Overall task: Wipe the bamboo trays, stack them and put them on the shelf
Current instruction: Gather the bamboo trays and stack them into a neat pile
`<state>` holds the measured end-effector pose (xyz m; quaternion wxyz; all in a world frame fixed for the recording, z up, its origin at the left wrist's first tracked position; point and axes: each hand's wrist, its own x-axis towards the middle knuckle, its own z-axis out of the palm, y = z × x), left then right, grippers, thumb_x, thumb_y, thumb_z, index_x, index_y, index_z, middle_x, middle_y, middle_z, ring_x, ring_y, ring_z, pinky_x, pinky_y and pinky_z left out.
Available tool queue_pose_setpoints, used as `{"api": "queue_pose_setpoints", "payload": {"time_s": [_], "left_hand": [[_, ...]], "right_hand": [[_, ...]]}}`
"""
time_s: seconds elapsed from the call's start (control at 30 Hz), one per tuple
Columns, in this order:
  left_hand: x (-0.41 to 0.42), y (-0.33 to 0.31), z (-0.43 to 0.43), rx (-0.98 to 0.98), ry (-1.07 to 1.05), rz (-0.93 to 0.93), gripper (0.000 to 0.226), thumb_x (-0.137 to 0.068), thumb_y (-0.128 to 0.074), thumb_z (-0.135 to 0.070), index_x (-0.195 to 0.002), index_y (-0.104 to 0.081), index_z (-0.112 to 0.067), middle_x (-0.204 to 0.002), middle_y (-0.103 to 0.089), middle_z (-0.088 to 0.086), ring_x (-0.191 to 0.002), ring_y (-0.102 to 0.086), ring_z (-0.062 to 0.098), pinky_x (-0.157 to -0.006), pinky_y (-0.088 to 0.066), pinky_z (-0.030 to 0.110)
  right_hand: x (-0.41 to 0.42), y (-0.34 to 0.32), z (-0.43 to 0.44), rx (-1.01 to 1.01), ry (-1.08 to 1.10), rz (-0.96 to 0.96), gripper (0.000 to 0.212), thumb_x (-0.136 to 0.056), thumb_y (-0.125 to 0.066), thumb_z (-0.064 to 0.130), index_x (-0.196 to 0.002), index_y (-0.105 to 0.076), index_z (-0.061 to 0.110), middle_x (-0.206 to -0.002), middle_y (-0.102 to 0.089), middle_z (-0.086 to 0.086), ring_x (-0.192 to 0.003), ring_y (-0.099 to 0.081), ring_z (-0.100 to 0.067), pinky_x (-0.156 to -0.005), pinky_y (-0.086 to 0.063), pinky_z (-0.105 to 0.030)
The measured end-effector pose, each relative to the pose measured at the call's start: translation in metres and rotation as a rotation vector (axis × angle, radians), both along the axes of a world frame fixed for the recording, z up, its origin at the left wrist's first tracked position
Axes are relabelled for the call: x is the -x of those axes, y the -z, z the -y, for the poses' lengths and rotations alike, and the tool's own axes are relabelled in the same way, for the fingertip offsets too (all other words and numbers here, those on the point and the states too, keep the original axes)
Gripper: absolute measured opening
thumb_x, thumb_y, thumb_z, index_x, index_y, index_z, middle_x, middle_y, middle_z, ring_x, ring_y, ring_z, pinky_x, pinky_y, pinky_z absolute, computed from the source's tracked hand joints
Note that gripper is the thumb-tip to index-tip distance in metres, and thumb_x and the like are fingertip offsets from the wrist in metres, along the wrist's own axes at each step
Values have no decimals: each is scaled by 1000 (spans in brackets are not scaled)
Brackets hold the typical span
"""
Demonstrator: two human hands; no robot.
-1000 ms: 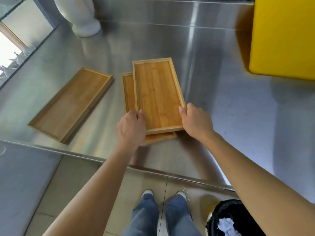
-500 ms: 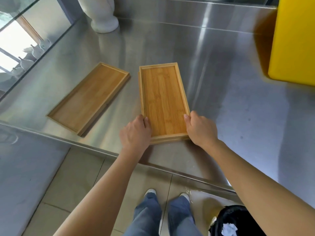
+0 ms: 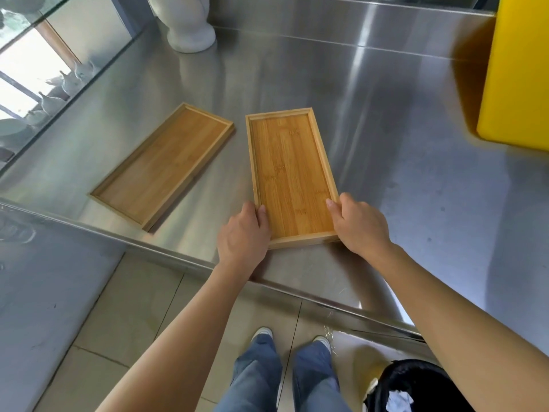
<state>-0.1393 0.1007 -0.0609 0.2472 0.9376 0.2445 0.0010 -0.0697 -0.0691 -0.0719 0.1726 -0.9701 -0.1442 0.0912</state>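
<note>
A stack of two bamboo trays [image 3: 289, 171] lies on the steel counter [image 3: 401, 179], long side pointing away from me; the lower tray is almost fully covered by the upper one. My left hand [image 3: 242, 236] grips the stack's near left corner, thumb over the rim. My right hand [image 3: 361, 226] holds the near right corner the same way. A third bamboo tray [image 3: 166, 168] lies flat and apart to the left, turned at an angle.
A yellow box [image 3: 523, 72] stands at the right. A white ceramic vase base [image 3: 191, 31] sits at the back. A glass-fronted shelf with white dishes [image 3: 44, 96] runs along the left. A black bin [image 3: 413, 388] is by my feet.
The upper tray, held above and offset from the lower one, has been set down squarely onto it. Both hands keep their grip on the near corners.
</note>
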Motion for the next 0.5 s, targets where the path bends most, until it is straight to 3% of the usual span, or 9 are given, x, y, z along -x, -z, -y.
{"api": "queue_pose_setpoints", "payload": {"time_s": [0.1, 0.17, 0.27, 0.33, 0.5], "left_hand": [[2, 0, -4, 31, -6, -13, 39, -97, -29, -40, -95, -52, -9, -80, -58, 5, -75, -56, 31, -64, -39, 36], [2, -1, -10, 56, -36, 8, 44, -96, -29, -45, -103, -56, -11, -88, -66, 6, -81, -59, 31, -69, -43, 36], [2, -6, -30, 51, -114, 53, 42, -95, -32, -44, -111, -57, -13, -104, -67, 8, -89, -58, 29, -71, -36, 33], [2, -10, -49, 38, -152, 65, 41, -94, -35, -43, -114, -57, -14, -105, -68, 7, -92, -58, 27, -71, -35, 31], [-2, -22, -115, 6, -164, 115, 37, -93, -40, -39, -108, -63, -15, -100, -68, 8, -80, -53, 26, -69, -38, 32]], "right_hand": [[1, -5, 1, 23, 43, 26, 42, -95, -27, 49, -79, -41, 13, -56, -44, 3, -49, -43, -15, -44, -25, -25], [1, -11, 3, 42, 76, 142, 44, -95, -29, 49, -89, -48, 10, -65, -52, -1, -56, -48, -19, -45, -25, -23], [-3, -19, 1, 2, 24, 382, 40, -95, -40, 38, -98, -57, 2, -80, -65, -12, -66, -58, -28, -54, -35, -26], [-6, -26, -10, -35, -40, 486, 35, -93, -46, 31, -93, -59, -1, -77, -68, -16, -64, -62, -33, -53, -41, -31], [-4, -48, -64, -130, -69, 397, 29, -96, -41, 29, -102, -57, 5, -72, -62, -7, -62, -59, -27, -51, -39, -26]]}}
